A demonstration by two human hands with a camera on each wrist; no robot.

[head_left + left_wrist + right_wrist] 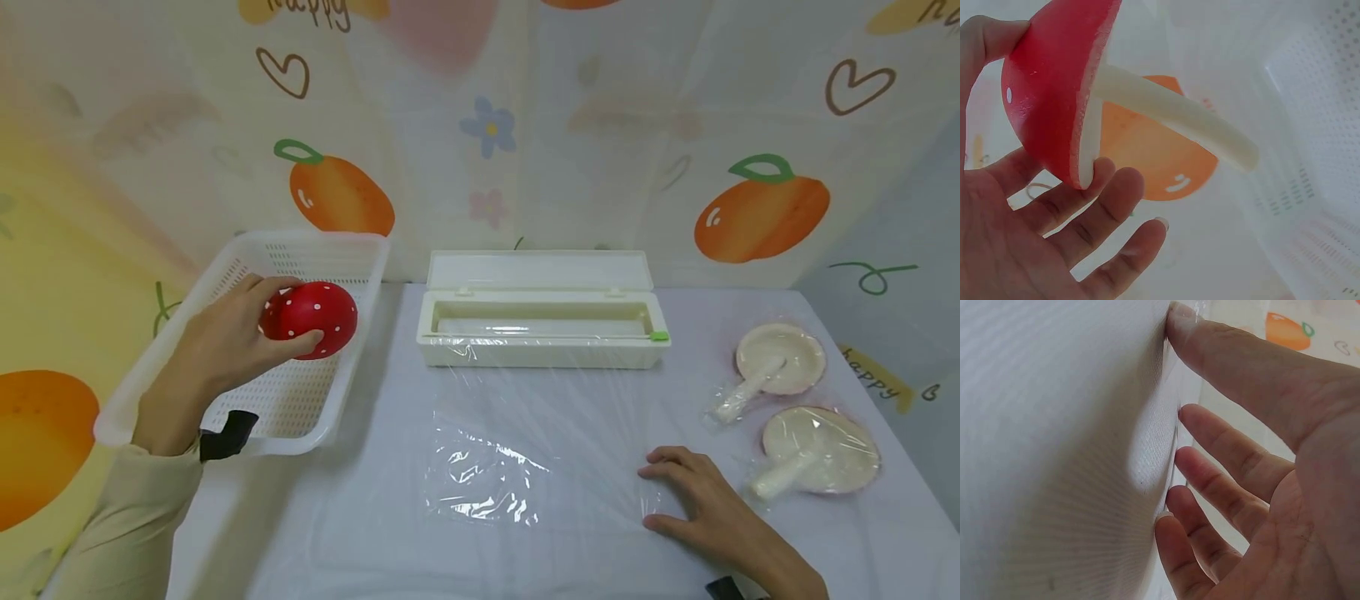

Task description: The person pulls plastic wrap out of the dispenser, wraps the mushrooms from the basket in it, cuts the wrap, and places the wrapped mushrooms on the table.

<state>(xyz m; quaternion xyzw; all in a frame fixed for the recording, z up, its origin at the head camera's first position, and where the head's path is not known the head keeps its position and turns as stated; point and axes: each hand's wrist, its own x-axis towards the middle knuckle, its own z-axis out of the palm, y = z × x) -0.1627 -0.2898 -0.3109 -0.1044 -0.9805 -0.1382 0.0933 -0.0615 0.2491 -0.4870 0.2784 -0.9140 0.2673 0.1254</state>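
Observation:
In the head view my left hand (pixel 232 333) grips a toy mushroom by its red, white-dotted cap (pixel 318 319), above the white basket (pixel 330 417). The left wrist view shows the mushroom's pale stem (pixel 1179 119) pointing away from the palm, with the thumb and some fingers of my left hand (pixel 1041 206) around the cap. My right hand (pixel 708 504) rests its fingertips on the table at the right edge of a sheet of clear plastic wrap (pixel 517 450). In the right wrist view the fingers of that hand (pixel 1241 475) are spread and slightly bent, with nothing held.
A white wrap dispenser (pixel 543 354) with its lid up and a green slider (pixel 659 337) stands at the back middle; the wrap runs from it toward me. Two wrapped mushrooms, one farther (pixel 780 358) and one nearer (pixel 832 450), lie at the right. A fruit-print cloth hangs behind.

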